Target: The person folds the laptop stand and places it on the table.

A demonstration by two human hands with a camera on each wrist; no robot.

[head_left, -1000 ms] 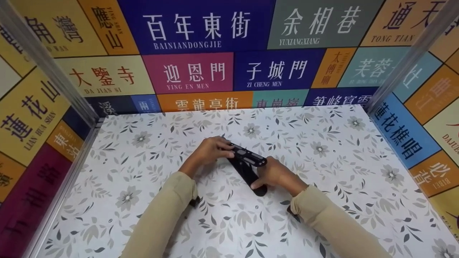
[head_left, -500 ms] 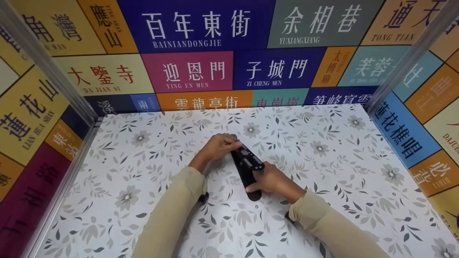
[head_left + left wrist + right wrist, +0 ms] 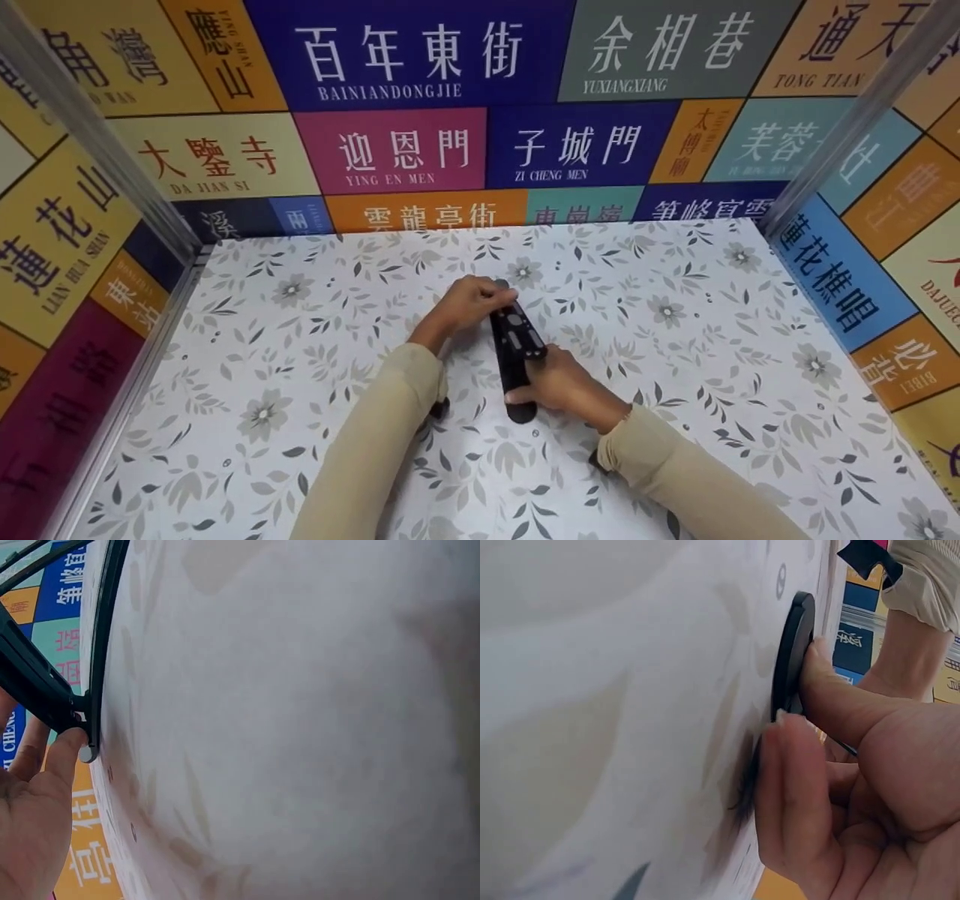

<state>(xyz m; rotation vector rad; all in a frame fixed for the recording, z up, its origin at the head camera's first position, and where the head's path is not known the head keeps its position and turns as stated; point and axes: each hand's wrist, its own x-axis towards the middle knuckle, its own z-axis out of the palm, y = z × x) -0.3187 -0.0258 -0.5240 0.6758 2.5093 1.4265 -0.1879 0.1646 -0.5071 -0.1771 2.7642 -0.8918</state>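
Note:
A black hinged device (image 3: 519,390), much like a folding stand, lies on the table. Its long flat base has a rounded near end, and its slotted upper arm (image 3: 520,326) tilts up from the hinge at the far end. My left hand (image 3: 474,300) pinches that hinge end between thumb and fingers; the left wrist view shows the fingertips (image 3: 71,739) at the joint. Around the base's near part, my right hand (image 3: 559,379) grips, thumb on top near the rounded end (image 3: 799,630) and fingers along the side. The raised arm partly hides the right fingers.
The table (image 3: 262,337) bears a white cover with grey leaves and flowers. Colourful panels with lettering (image 3: 420,52) enclose the back and both sides. Metal posts (image 3: 142,172) stand at the back corners.
Both hands have turned the device so it points more straight toward me. The left hand moved right and slightly away, the right hand slightly left. The upper arm now lies more closely over the base.

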